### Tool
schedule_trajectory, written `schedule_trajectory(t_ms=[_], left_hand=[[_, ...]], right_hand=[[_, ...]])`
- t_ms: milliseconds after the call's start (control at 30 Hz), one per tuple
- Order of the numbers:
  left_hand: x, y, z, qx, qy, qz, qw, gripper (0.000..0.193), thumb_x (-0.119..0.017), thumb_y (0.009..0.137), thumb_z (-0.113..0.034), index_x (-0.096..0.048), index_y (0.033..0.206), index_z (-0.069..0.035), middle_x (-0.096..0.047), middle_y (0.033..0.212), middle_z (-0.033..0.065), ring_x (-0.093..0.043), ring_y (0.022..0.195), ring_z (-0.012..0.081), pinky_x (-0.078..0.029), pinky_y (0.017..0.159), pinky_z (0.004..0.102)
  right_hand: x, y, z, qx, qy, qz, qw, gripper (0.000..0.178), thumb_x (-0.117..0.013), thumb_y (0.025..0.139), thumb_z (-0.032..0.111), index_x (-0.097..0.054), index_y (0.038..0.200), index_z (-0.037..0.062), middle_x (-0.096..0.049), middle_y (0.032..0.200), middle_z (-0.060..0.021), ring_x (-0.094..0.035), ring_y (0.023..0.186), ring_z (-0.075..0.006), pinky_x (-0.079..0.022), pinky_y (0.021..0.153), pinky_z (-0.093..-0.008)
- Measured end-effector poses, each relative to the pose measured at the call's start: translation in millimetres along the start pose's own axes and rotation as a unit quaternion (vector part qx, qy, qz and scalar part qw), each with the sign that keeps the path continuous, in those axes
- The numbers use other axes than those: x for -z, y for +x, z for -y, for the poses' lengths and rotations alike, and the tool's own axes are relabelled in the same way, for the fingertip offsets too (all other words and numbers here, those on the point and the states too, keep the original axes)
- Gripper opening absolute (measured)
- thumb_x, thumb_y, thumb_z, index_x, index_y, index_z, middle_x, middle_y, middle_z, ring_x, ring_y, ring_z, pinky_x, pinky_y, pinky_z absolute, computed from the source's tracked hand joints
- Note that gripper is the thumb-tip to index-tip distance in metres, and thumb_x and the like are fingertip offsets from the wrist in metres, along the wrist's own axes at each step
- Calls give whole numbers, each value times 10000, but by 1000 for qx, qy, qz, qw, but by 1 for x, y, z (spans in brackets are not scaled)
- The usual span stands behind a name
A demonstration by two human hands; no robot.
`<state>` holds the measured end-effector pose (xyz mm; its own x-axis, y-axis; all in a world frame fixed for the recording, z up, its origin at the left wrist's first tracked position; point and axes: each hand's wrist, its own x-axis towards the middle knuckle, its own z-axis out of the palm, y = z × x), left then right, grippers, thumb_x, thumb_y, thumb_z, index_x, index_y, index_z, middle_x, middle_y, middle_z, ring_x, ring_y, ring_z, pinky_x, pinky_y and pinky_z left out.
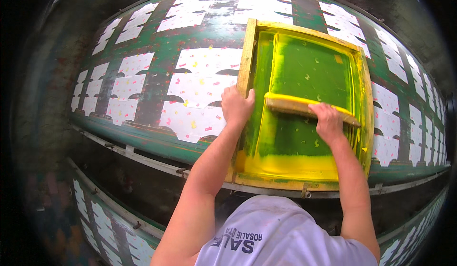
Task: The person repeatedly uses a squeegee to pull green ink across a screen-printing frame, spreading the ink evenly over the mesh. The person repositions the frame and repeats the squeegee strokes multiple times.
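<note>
A wooden screen-printing frame (245, 56) lies on the green table, its green mesh (312, 68) smeared with yellow ink (290, 165) along the sides and near end. My left hand (237, 105) is closed on the frame's left rail, with the thumb over the wood. Inside the frame, my right hand (327, 122) grips a wooden squeegee (290, 106) near its right part. The squeegee lies across the mesh, slanting down to the right, and yellow ink coats its far edge. Small printed shapes show in the mesh.
White cut fabric pieces (200, 85) with small pink and yellow prints lie in rows on the long green table (157, 71) on both sides of the frame. A metal rail (157, 160) runs along the near edge. Another table with white pieces (104, 223) stands at lower left.
</note>
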<state>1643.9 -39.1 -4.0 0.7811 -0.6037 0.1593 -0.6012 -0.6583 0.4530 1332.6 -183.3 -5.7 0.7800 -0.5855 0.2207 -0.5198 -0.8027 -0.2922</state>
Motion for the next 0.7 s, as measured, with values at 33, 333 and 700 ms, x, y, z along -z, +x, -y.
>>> schedule_trajectory(t_ms=[33, 333, 700], left_hand=[[0, 0, -1, 2, 9, 3, 1000, 562, -803, 961, -459, -692, 1207, 34, -671, 1222, 236, -646, 1209, 433, -565, 1023, 536], [-1, 2, -8, 40, 9, -3, 999, 541, -799, 993, -465, -728, 1229, 17, -695, 1204, 203, -662, 1191, 398, -553, 1023, 521], [-16, 8, 8, 5, -26, -63, 998, 427, -866, 992, -365, -762, 1105, 33, -726, 1011, 197, -714, 915, 349, -574, 847, 454]], right_hand=[[-4, 23, -16, 7, -12, -6, 1000, 523, -557, 861, -135, -780, 1272, 99, -779, 1201, -149, -732, 1153, -382, -568, 1000, -526], [-36, 208, -147, 17, -66, -40, 997, 560, -549, 910, -121, -814, 1300, 181, -803, 1149, -166, -782, 1034, -384, -648, 948, -527], [-26, 302, -210, -60, -36, 73, 995, 639, -539, 925, -36, -717, 1492, 198, -725, 1497, -149, -698, 1359, -372, -559, 1166, -520]])
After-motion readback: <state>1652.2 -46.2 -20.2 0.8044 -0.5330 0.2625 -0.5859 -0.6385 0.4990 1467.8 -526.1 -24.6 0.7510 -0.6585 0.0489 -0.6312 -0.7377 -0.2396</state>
